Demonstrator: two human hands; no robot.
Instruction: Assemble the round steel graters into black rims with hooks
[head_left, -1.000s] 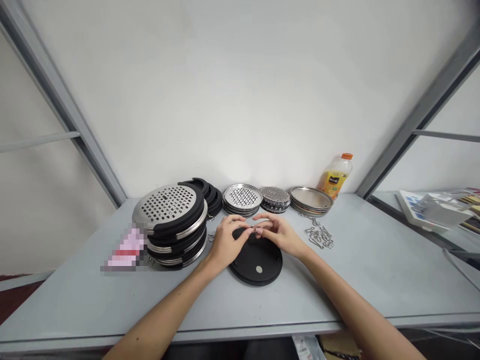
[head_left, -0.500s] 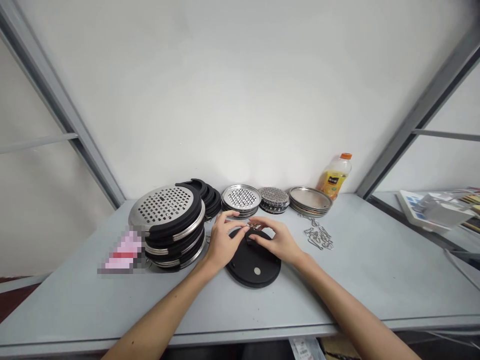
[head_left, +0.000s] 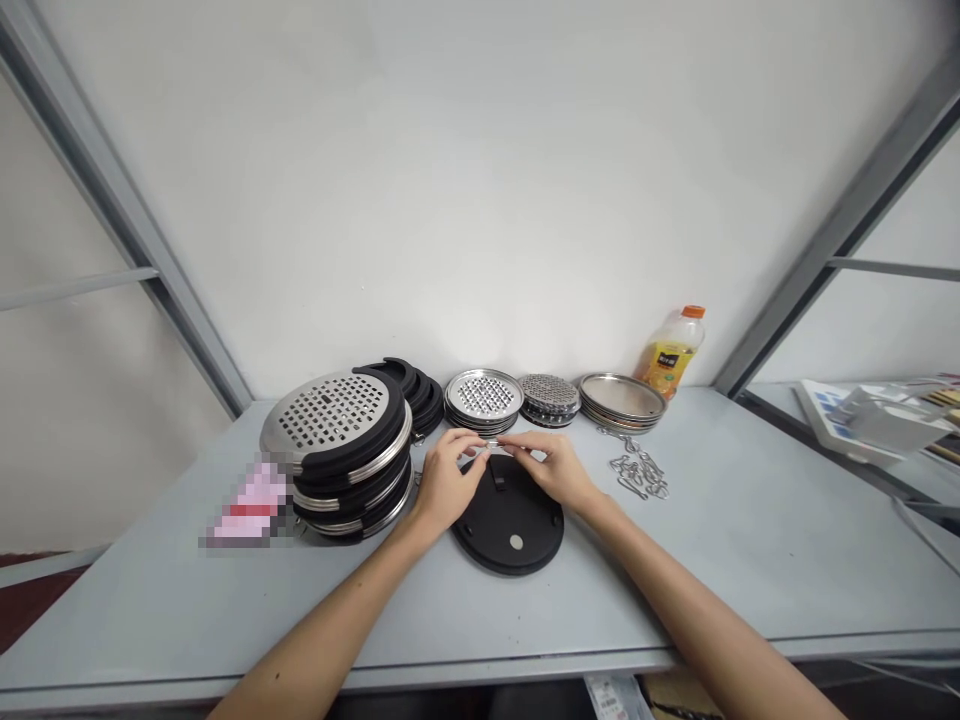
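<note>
Metal clip (head_left: 493,444) pinched between your left hand (head_left: 448,480) and right hand (head_left: 553,470), by far edge of black disc (head_left: 510,518) on surface (head_left: 795,550); capped bottle (head_left: 673,358) back right, fill level unclear.

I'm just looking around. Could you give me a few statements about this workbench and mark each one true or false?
1. The left hand and right hand hold a small shiny metal piece between their fingertips. True.
2. A black round disc lies on the gray table. True.
3. The loose wire clips lie to the left of the black round disc. False: the loose wire clips lie to its right.
4. The drink bottle has a blue cap. False: the drink bottle has an orange cap.
5. A perforated metal plate tops the tall stack at the left. True.
</note>
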